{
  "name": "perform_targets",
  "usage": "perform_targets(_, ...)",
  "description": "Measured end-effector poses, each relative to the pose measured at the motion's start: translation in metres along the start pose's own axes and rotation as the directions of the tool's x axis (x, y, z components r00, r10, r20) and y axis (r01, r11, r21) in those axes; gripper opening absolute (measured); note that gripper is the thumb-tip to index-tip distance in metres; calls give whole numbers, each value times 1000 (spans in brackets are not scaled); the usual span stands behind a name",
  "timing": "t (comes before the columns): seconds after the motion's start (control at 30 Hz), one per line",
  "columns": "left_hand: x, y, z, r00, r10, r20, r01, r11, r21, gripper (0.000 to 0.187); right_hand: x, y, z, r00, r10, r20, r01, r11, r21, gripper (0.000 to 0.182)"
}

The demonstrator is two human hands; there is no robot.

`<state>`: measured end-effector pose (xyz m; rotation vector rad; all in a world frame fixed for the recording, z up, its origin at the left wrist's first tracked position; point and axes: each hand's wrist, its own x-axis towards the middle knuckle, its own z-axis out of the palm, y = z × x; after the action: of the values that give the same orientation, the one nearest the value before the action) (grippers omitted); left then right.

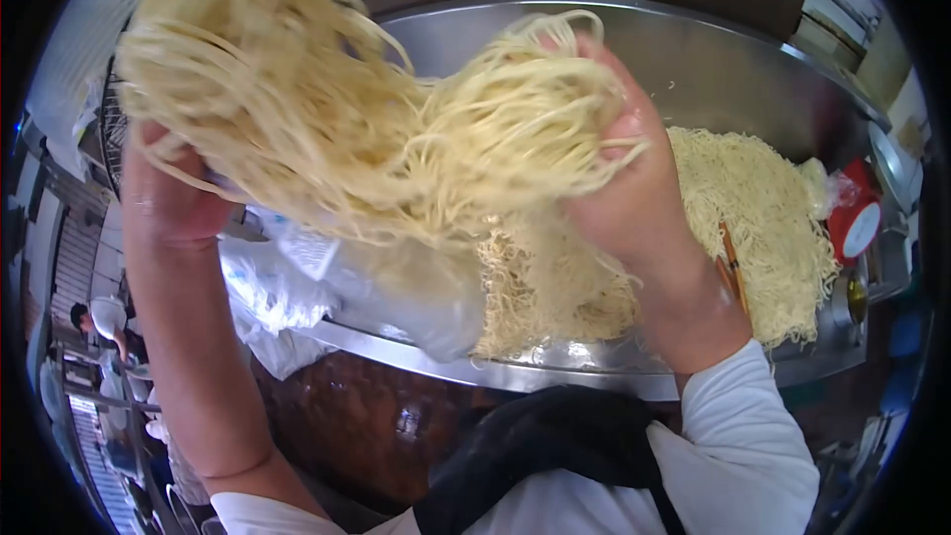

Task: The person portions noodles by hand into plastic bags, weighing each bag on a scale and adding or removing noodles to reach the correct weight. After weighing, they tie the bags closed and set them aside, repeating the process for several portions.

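A large tangle of pale yellow noodles (297, 99) is lifted in the air above the steel counter, stretched between my two hands and blurred by motion. My left hand (183, 183) supports the bigger bunch from below at the left; its fingers are mostly hidden under the strands. Wrapped about the smaller bunch at the right is my right hand (624, 129), with strands hanging over its fingers. Below, a pile of thinner noodles (555, 287) lies on the steel surface, and a wider noodle heap (753, 218) spreads to the right of my right forearm.
Clear plastic bags (376, 282) lie at the left of the steel counter (634, 381). Brown chopsticks (733, 267) rest on the right heap. A red container (854, 213) with a white label stands at the right end. Another person (107, 317) is far off at the left.
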<state>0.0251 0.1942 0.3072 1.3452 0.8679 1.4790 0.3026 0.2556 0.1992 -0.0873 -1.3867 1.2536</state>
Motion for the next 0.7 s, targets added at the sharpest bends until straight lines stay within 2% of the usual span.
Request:
perform_targets(0.03, 4, -9, 6, 996, -66, 55, 60, 994, 91, 47, 7, 5, 0, 980, -145, 135, 152, 988, -40, 66)
perform_targets(0.07, -1, -23, 19, 997, -75, 6, 70, 958, 279, 54, 8, 9, 4, 981, -140, 134, 147, 988, -44, 66)
perform_targets(0.1, 0, -35, 39, 984, -95, 149, -7, 821, 571, 43, 7, 15, 7, 985, -32, 170, 71, 971, -228, 74)
perform_targets(0.13, -3, -62, 29, 958, -115, 263, -96, 734, 672, 40, 4, 23, 8, 979, 81, 187, 2, 915, -404, 83)
perform_targets(0.17, -12, -95, 29, 964, -116, 239, -146, 522, 841, 41, -7, 48, 2, 920, 235, 314, -125, 934, -334, 76)
perform_targets(0.2, -25, -116, 39, 948, -317, -31, 130, 294, 947, 42, -26, 70, -4, 863, 401, 308, -205, 834, -512, 61)
perform_targets(0.23, -38, -145, 37, 890, -446, -97, 213, 218, 952, 43, -51, 99, -13, 806, 542, 237, -297, 718, -630, 45)
perform_targets(0.27, -61, -198, 14, 911, -408, -66, 183, 255, 950, 41, -77, 133, -28, 665, 732, 150, -438, 544, -716, 33)
perform_targets(0.3, -87, -232, 1, 881, -440, -173, 291, 216, 932, 38, -103, 153, -43, 620, 776, 114, -475, 487, -733, 30)
perform_targets(0.33, -110, -257, -9, 837, -469, -280, 398, 172, 901, 36, -137, 181, -65, 641, 757, 126, -431, 491, -757, 33)
perform_targets(0.37, -128, -279, -21, 837, -467, -284, 402, 173, 899, 36, -158, 199, -77, 659, 739, 140, -388, 493, -778, 37)
perform_targets(0.4, -143, -297, -32, 848, -364, -385, 474, 199, 858, 32, -157, 200, -71, 655, 741, 147, -384, 495, -780, 37)
perform_targets(0.43, -147, -298, -32, 834, -261, -486, 543, 233, 807, 29, -151, 194, -58, 709, 682, 178, -303, 523, -797, 38)
perform_targets(0.47, -151, -299, -31, 826, -270, -495, 555, 232, 799, 29, -149, 187, -43, 754, 624, 207, -228, 543, -808, 40)
perform_targets(0.5, -142, -285, -13, 868, -138, -476, 487, 417, 767, 25, -139, 175, -13, 821, 539, 189, -231, 616, -754, 39)
perform_targets(0.53, -130, -269, 7, 883, 12, -469, 376, 581, 722, 21, -134, 172, 13, 804, 544, 242, -198, 627, -753, 36)
perform_targets(0.57, -123, -254, 27, 902, 135, -409, 284, 527, 801, 20, -131, 174, 36, 785, 546, 292, -165, 639, -751, 33)
perform_targets(0.6, -116, -240, 33, 902, 132, -411, 286, 529, 799, 20, -127, 181, 54, 518, 832, 197, -312, 399, -862, 27)
perform_targets(0.63, -109, -228, 38, 899, 185, -397, 228, 576, 785, 18, -125, 170, 57, 540, 793, 284, -286, 489, -824, 26)
perform_targets(0.67, -107, -224, 40, 890, 241, -387, 167, 618, 768, 17, -130, 175, 58, 537, 794, 285, -283, 487, -826, 26)
perform_targets(0.7, -114, -242, 26, 911, 203, -359, 188, 570, 800, 17, -144, 193, 59, 502, 783, 367, -243, 535, -809, 25)
